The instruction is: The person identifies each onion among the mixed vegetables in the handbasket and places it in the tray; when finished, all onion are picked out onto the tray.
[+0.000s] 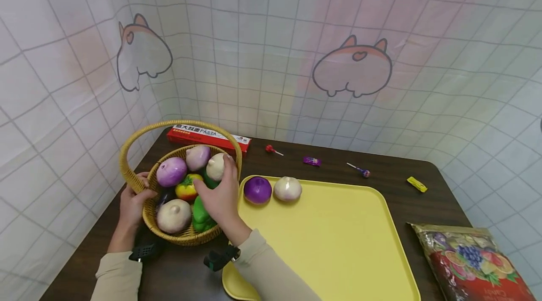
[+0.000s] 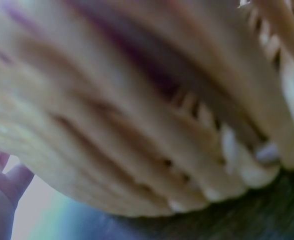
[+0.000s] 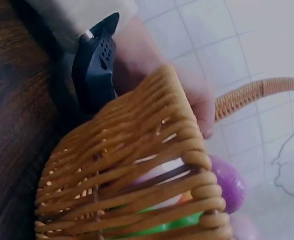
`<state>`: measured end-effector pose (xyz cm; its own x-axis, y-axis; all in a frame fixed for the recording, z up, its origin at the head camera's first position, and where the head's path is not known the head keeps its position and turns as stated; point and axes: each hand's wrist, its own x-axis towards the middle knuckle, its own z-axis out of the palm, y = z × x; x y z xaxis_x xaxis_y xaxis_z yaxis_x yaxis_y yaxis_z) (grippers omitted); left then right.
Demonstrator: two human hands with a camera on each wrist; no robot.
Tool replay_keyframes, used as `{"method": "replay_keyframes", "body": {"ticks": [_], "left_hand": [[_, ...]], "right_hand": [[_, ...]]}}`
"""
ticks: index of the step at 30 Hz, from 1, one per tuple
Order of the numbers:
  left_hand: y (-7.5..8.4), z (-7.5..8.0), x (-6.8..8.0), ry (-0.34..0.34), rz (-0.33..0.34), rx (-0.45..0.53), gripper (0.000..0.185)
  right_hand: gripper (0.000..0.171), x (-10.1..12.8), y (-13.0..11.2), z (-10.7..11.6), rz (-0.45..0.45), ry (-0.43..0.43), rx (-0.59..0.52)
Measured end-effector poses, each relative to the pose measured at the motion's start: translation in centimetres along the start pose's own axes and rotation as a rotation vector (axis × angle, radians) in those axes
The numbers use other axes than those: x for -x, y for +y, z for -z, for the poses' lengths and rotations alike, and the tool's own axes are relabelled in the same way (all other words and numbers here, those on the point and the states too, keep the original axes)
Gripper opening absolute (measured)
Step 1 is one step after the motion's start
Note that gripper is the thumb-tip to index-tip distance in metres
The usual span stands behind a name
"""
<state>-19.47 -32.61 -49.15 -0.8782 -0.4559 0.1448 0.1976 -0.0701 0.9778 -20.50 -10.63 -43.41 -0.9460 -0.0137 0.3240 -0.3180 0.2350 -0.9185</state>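
The wicker basket [image 1: 182, 240] stands on the left of the table, its handle [image 1: 178, 123] arching upright. My left hand [image 1: 134, 202] grips the rim at the handle's left base; the right wrist view shows this hand [image 3: 194, 102] behind the weave. Inside lie purple onions [image 1: 171, 172], white onions [image 1: 174, 216], a red-yellow pepper [image 1: 187, 188], a green bell pepper [image 1: 201, 216] and a dark, partly hidden eggplant [image 1: 166, 196]. My right hand [image 1: 222, 197] reaches over the right rim, thumb and fingers spread. Its fingertips touch a white onion [image 1: 215, 167] at the back right.
A yellow tray [image 1: 330, 240] beside the basket bears a purple onion [image 1: 257, 190] and a white onion [image 1: 288, 189]. Behind are a red pasta box [image 1: 207, 140], lollipops [image 1: 271, 149] and wrapped candies [image 1: 312, 161]. A candy bag [image 1: 478, 263] lies at right.
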Motion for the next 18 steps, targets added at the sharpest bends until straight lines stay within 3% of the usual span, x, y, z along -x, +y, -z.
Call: {"method": "replay_keyframes", "body": {"ticks": [12,18], "left_hand": [[-0.1,0.1,-0.1,-0.014,0.012,-0.028,0.017],[-0.2,0.2,-0.1,-0.013,0.012,-0.025,0.017]], "right_hand": [[0.089,-1.2,0.1,-0.7,-0.133,-0.063,0.100],[0.081,-1.6,0.8,-1.3,-0.117,-0.035,0.094]]}}
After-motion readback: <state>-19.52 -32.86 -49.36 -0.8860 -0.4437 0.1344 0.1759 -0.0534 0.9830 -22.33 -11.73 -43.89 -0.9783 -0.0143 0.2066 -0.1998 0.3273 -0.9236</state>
